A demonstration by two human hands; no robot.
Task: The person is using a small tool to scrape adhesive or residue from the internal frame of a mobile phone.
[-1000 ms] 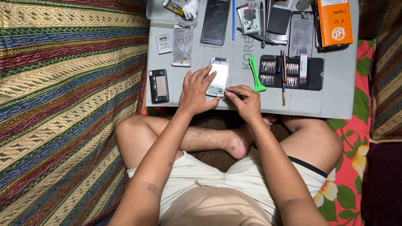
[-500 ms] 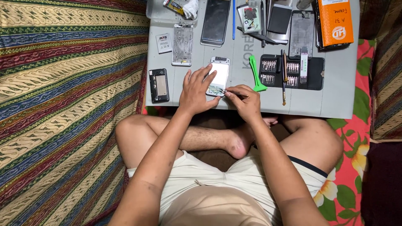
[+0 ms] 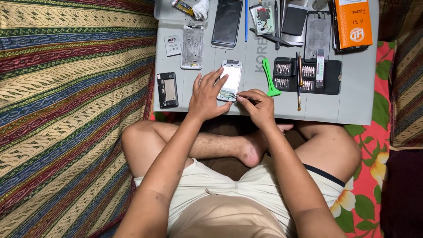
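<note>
The left hand [image 3: 206, 94] lies flat on the small white-framed phone body [image 3: 231, 80], its fingers spread apart and pressing the lower part against the grey worktop [image 3: 352, 105]. This phone lies near the front edge of the worktop, just in front of the person's crossed legs. The right hand [image 3: 259, 105] has its fingers pinched together on a thin metal tool [image 3: 245, 97] (tweezers or a fine driver, I cannot tell which), and the tip touches the bottom corner of the phone.

To do this step well, I judge the left hand should keep the phone from sliding, and the tool should work with small force and a low angle, because the parts at this corner look fine and easy to bend. It helps to rest the right wrist on the worktop edge.

Just right of the hands lies a bright green plastic pry tool [image 3: 269, 78], and beside it an open black case of screwdriver bits [image 3: 308, 76]. At the far right corner lies an orange rectangular box with a round white logo [image 3: 353, 21]. Left of the phone is a small black phone frame [image 3: 167, 90], and above it a small white square label card [image 3: 172, 45] beside a silver metal frame [image 3: 193, 46]. A dark phone screen panel [image 3: 227, 22] lies at the far edge.
</note>
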